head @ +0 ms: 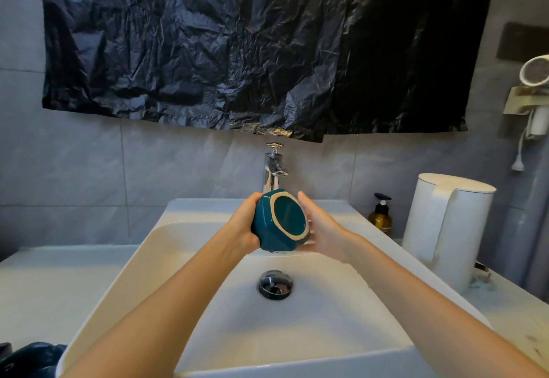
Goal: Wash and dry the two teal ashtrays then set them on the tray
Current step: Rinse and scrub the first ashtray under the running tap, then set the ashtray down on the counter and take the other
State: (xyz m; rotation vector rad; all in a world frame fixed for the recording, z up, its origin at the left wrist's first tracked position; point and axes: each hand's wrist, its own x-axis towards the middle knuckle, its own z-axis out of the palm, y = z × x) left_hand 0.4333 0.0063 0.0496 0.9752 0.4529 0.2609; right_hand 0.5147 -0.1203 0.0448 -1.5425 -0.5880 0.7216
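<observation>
The white sink [154, 229] in front of you holds only its dark round drain plug [277, 285]; the basin looks wet on the right. On the worktop [59, 288] to the right stand a brown pump bottle [381, 217] and, just beside it, a white jug [445, 229]; what is in them is hidden.

You hold the teal ashtray [285, 220] over the back of the sink, just below the tap [274, 166]. It is tipped on edge with its base and bare pale ring facing you, so its hollow cannot be seen. A little water shows under its lower edge.

Your left grip [245, 226] is curled round the ashtray's left side, thumb over the top. Your right grip [322, 229] lies against the right side, thumb straight up along the edge. Its fingers pass behind and under, so you cannot tell whether they curl.
</observation>
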